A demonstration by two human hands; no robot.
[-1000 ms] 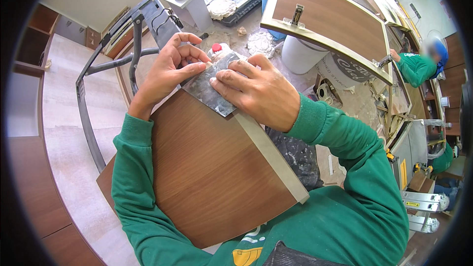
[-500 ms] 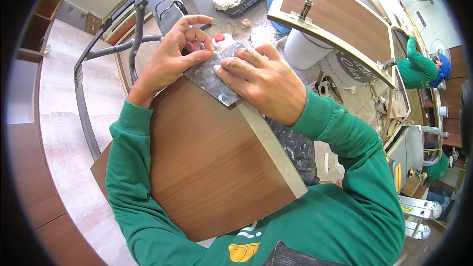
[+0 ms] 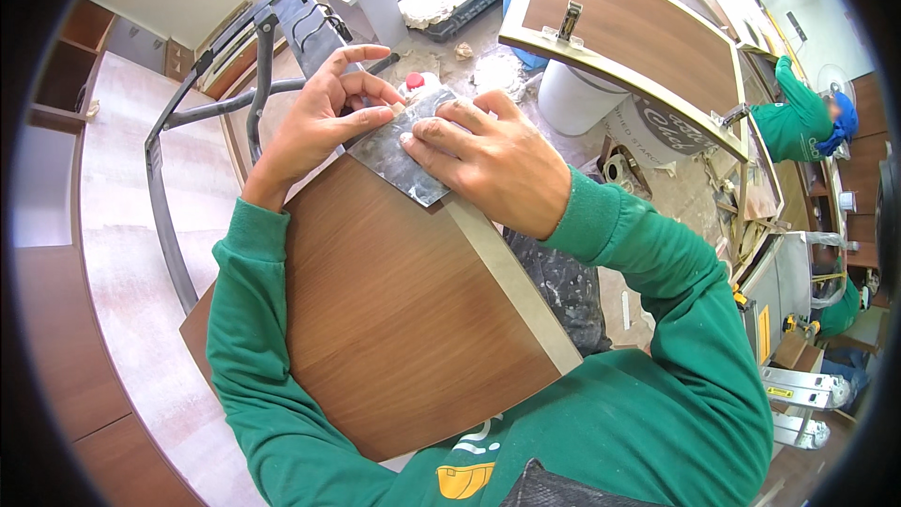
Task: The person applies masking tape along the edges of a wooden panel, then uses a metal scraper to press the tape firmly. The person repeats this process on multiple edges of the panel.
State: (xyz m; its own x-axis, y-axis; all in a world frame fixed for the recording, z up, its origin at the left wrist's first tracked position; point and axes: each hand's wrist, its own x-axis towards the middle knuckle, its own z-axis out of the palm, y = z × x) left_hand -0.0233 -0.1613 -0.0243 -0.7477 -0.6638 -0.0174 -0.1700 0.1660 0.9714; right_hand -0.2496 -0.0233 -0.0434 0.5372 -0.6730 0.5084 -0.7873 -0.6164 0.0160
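We press a grey sheet of abrasive paper (image 3: 399, 152) onto the far corner of the wood-grain panel (image 3: 394, 310) that rests against our body. Our right hand (image 3: 488, 164) lies flat on the sheet, fingers extended; our left hand (image 3: 324, 122) pinches its far edge (thumb and forefinger closed on it). We judge the corner is being sanded; the next stroke needs even pressure along the pale edge band (image 3: 511, 286).
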